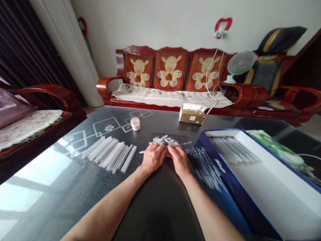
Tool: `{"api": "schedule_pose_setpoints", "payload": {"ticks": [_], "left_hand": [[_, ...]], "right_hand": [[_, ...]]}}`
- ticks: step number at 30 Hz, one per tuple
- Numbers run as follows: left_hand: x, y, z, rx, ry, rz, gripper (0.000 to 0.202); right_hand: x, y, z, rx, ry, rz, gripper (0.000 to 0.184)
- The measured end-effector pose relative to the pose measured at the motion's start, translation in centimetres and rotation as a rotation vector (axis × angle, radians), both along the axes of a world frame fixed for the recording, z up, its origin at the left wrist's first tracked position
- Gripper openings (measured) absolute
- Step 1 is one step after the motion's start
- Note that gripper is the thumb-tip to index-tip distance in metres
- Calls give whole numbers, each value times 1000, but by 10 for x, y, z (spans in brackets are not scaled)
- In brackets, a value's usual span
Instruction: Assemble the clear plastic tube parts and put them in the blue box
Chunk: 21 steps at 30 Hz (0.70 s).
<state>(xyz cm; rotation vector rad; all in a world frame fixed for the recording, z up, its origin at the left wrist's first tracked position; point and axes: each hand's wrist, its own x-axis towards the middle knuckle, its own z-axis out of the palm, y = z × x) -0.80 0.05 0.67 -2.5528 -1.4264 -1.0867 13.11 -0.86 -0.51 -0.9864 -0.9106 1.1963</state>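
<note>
From the head cam, the left hand [151,158] and right hand [178,161] sit close together, fingertips pinching a thin clear tube [184,144] right at the edge of a heap of short white plastic pieces [163,140] on the glass-topped table [62,201]. Tip: keep both wrists low and steady for a cleaner hold.

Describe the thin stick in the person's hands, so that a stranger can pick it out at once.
At the middle of the dark glass table, the left hand and right hand meet just below a small heap of short white pieces. The thin stick pokes out rightward past the right hand's fingers. It is far slimmer than those pieces, and it is in the hands.
</note>
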Motion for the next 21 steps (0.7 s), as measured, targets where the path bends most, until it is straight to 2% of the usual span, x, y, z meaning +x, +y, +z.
{"api": "schedule_pose_setpoints", "payload": {"ticks": [6,11,13,18,21], "left_hand": [[1,-1,2,7,-15,-33,33],[1,-2,2,27,-30,14,30],[0,-2,2,42,-22,41,27],[-2,1,0,51,31,77,26],[-3,2,-1,48,42,74,27]], "right_hand": [[1,-2,1,59,-93,-18,18],[-1,-4,4,83,-141,1,21],[2,-1,6,56,-57,-30,26],[19,10,10,34,273,-304,32],[24,13,12,28,316,-317,33]]}}
